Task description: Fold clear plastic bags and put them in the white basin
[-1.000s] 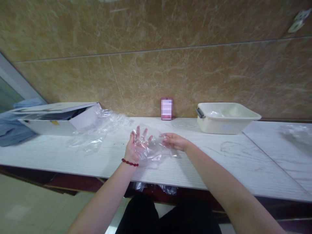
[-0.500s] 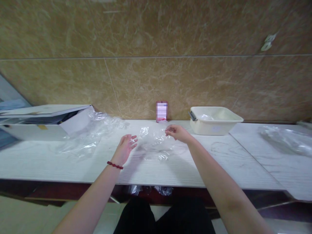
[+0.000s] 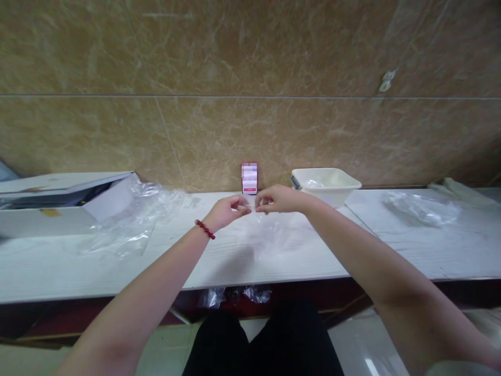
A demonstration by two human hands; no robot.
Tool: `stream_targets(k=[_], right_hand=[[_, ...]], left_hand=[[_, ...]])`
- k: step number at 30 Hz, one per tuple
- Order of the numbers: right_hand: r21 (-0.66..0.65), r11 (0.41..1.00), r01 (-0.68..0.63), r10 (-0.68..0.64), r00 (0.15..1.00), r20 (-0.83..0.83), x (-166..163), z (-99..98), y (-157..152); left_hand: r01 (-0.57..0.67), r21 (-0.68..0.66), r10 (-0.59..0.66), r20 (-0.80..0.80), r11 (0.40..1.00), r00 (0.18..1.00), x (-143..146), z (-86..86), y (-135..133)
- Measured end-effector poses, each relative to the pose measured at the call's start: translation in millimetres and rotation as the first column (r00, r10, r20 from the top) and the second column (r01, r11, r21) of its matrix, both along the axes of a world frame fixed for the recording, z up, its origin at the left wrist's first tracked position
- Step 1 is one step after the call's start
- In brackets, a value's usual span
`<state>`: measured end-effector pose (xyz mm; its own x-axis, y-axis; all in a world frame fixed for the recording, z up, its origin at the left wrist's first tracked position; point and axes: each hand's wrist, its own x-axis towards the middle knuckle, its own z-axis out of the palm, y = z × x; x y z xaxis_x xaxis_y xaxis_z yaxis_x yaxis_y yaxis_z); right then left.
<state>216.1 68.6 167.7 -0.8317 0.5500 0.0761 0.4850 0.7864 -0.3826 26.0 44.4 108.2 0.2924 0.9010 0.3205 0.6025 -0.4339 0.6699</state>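
A clear plastic bag (image 3: 264,237) hangs just above the white tabletop in the middle, its upper edge between my hands. My left hand (image 3: 229,211), with a red bead bracelet at the wrist, pinches the bag's edge between thumb and fingers. Close beside it, my right hand (image 3: 277,198) has bent fingers pinching the same edge. The bag is so thin that its outline is hard to make out. Right behind my hands, a phone (image 3: 249,180) with a lit screen leans against the wall.
A cream plastic basin (image 3: 336,196) with a grey handle stands behind my right forearm, clear plastic inside. To the left is an open white box (image 3: 113,201) with crumpled clear plastic (image 3: 133,232) beside it. More clear plastic (image 3: 422,209) lies on the right.
My left hand has moved right and forward to the bag and closed on its edge. The bag's edge is now raised between both hands. The view has shifted slightly.
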Motion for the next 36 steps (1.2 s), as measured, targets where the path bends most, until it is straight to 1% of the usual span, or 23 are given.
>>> stream_targets(k=[3, 6, 8, 10, 12, 14, 16, 18, 20, 21, 24, 26, 27, 29, 31, 33, 36], right_hand=[[-0.028, 0.997, 0.070, -0.068, 0.996, 0.060, 11, 5.1, 0], [0.012, 0.991, 0.137, -0.137, 0.984, 0.118, 22, 7.0, 4], [-0.002, 0.982, 0.190, -0.188, 0.973, 0.135, 26, 7.3, 7], [-0.103, 0.957, 0.272, -0.259, 0.958, 0.122, 28, 6.7, 9], [-0.232, 0.907, 0.353, -0.347, 0.936, 0.067, 27, 4.8, 10], [-0.334, 0.852, 0.404, -0.434, 0.901, -0.017, 24, 1.1, 14], [-0.396, 0.816, 0.421, -0.491, 0.866, -0.091, 20, -4.2, 22], [-0.411, 0.803, 0.432, -0.522, 0.842, -0.134, 15, -10.0, 34], [-0.362, 0.809, 0.464, -0.541, 0.829, -0.146, 12, -14.7, 50], [-0.309, 0.816, 0.489, -0.548, 0.824, -0.143, 10, -16.1, 58], [-0.081, 0.829, 0.553, -0.559, 0.817, -0.142, 7, -16.1, 79], [0.055, 0.810, 0.584, -0.568, 0.804, -0.176, 6, -13.4, 89], [0.102, 0.794, 0.599, -0.573, 0.794, -0.203, 6, -11.7, 92], [0.158, 0.764, 0.625, -0.577, 0.772, -0.265, 6, -8.9, 96], [0.185, 0.752, 0.632, -0.564, 0.763, -0.315, 8, -7.5, 96], [0.213, 0.756, 0.618, -0.533, 0.772, -0.346, 10, -8.2, 92], [0.267, 0.776, 0.572, -0.473, 0.807, -0.353, 14, -13.5, 78]], left_hand=[[-0.002, -0.095, 0.004, 0.022, 0.995, 1.000, -5, -7.3, 2], [-0.008, -0.226, 0.037, 0.127, 0.974, 0.991, -9, -11.8, 1], [0.013, -0.276, 0.047, 0.209, 0.961, 0.977, -10, -10.4, 2], [0.020, -0.310, 0.066, 0.267, 0.951, 0.961, -10, -5.9, 3], [0.021, -0.353, 0.095, 0.308, 0.935, 0.947, -9, -0.3, 7], [0.021, -0.406, 0.132, 0.345, 0.914, 0.929, -8, 4.7, 13], [0.010, -0.447, 0.170, 0.360, 0.895, 0.917, -7, 8.1, 22], [-0.009, -0.461, 0.189, 0.345, 0.888, 0.919, -5, 10.1, 35], [-0.020, -0.445, 0.190, 0.342, 0.895, 0.920, -2, 11.3, 51], [-0.024, -0.431, 0.194, 0.353, 0.902, 0.915, -1, 11.8, 61], [-0.087, -0.357, 0.239, 0.407, 0.930, 0.882, 3, 14.1, 88], [-0.141, -0.299, 0.266, 0.433, 0.944, 0.861, 6, 16.3, 103], [-0.158, -0.282, 0.275, 0.442, 0.946, 0.854, 6, 17.3, 108], [-0.169, -0.255, 0.272, 0.450, 0.952, 0.850, 7, 18.9, 115], [-0.167, -0.209, 0.246, 0.444, 0.964, 0.862, 6, 19.3, 116], [-0.157, -0.147, 0.205, 0.409, 0.977, 0.889, 5, 17.8, 114], [-0.114, -0.015, 0.113, 0.298, 0.993, 0.948, 0, 11.4, 107]])
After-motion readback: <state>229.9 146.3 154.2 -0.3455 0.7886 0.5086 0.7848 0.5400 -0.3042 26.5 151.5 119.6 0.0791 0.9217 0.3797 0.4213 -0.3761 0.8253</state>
